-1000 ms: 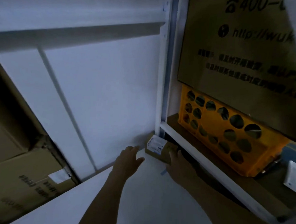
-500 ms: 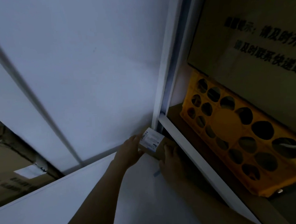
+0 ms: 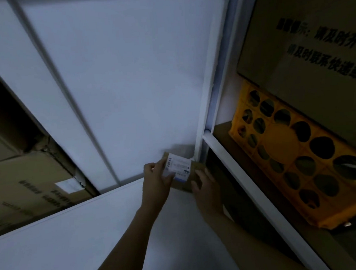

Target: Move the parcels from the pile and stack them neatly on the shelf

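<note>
1. Since a moment ago your left hand has come in off the bare shelf board. It now holds the left end of the parcel, with the thumb across its white label. Your right hand stays at the right end.
2. Both sets of fingers are clamped on the parcel, one hand at each short end.
3. The parcel is in the back corner of the white shelf, close against the rear panel and just beside the white post. You cannot tell whether it rests flat on the board or is tipped slightly up.
4. It is a small brown cardboard box, so it is probably light and stiff, and it should keep its shape under a firm squeeze.
5. The label looks smooth and may be slick under your thumb. Bare cardboard should give the surer hold, so grip the short ends or the long edges.
6. Its size suggests one hand could carry it. With the post and the yellow crate so near, though, two hands steer it more squarely.
</note>
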